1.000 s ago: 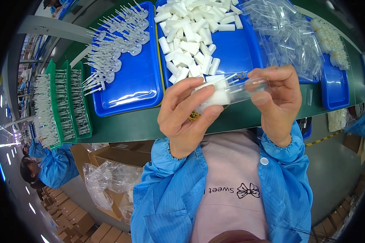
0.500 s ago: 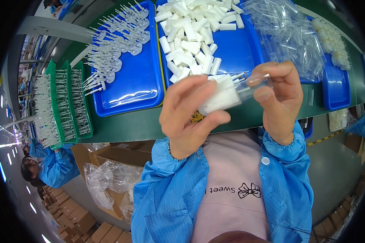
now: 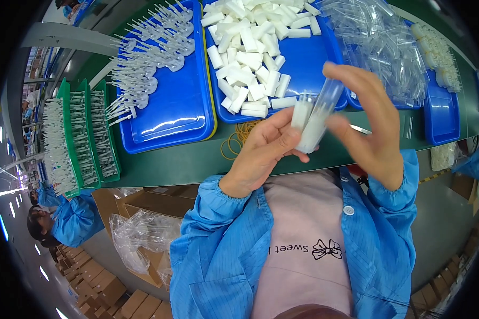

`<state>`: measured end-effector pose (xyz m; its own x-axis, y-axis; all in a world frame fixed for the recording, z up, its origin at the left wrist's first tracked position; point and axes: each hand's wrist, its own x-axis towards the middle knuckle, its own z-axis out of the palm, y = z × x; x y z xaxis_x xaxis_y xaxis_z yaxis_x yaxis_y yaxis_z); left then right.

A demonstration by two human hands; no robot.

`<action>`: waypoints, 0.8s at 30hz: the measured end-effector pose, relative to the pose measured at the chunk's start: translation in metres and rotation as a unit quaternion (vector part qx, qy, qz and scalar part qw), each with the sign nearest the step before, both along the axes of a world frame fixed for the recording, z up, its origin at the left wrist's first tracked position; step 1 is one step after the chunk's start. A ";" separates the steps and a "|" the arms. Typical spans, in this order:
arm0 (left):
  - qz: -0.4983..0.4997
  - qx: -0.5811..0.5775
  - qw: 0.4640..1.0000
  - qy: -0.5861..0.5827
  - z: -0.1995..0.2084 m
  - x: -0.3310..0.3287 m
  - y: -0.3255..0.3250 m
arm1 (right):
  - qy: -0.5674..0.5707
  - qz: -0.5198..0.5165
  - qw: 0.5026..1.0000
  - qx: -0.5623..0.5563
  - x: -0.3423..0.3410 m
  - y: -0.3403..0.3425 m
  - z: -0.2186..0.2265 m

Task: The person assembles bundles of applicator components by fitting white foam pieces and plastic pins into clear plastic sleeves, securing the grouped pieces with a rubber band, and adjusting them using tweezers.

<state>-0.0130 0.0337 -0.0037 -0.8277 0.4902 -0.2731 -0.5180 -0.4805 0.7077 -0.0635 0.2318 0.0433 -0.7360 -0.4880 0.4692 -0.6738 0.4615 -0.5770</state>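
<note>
My left hand (image 3: 263, 154) is closed around a small bundle of clear tubes and white pieces, held over the near edge of the green table. One white block (image 3: 302, 112), with thin tips showing at its top, lies beside a clear tube (image 3: 331, 94) that stands taller and leans right. Whitish stuff shows inside the tube's lower part. My right hand (image 3: 375, 125) is just right of the tube, its fingers spread and partly blurred. Its index fingertip is at the tube's top end and its thumb near the side; whether they touch it, I cannot tell.
Beyond my hands, a blue tray (image 3: 308, 58) bears a heap of white blocks (image 3: 250, 48). Clear plastic sleeves (image 3: 380, 48) fill another tray. On the left are a blue tray (image 3: 167, 119) of white stemmed parts and green racks (image 3: 85, 141). Yellow rubber bands (image 3: 234, 143) lie on the table.
The bundle has turned from lying sideways to more upright. My right hand has loosened from the clear tube's end and moved slightly right. My left hand has turned and now grips from below.
</note>
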 end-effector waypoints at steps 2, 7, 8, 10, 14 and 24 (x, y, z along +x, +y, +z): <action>0.028 -0.008 1.000 0.000 0.002 0.001 0.003 | -0.016 0.012 1.000 0.019 0.010 -0.007 0.007; 0.054 0.033 0.998 -0.028 -0.002 0.004 0.016 | -0.012 -0.006 0.991 0.132 0.017 -0.012 0.002; 0.053 0.033 0.998 -0.028 -0.004 0.005 0.016 | -0.018 -0.014 0.991 0.132 0.017 -0.013 0.001; 0.040 0.034 0.998 -0.042 -0.007 0.005 0.016 | -0.023 -0.022 0.991 0.131 0.015 -0.013 -0.002; 0.038 0.012 0.999 -0.033 -0.010 0.006 0.017 | -0.020 -0.011 0.992 0.125 0.012 -0.009 -0.009; 0.035 0.069 0.993 -0.085 0.001 -0.007 0.026 | -0.018 0.034 0.993 0.111 0.009 -0.016 -0.013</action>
<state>-0.0204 0.0594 -0.0024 -0.8085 0.4762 -0.3457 -0.5866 -0.6053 0.5381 -0.0542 0.2155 0.0303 -0.7113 -0.6266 0.3184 -0.6894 0.5339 -0.4895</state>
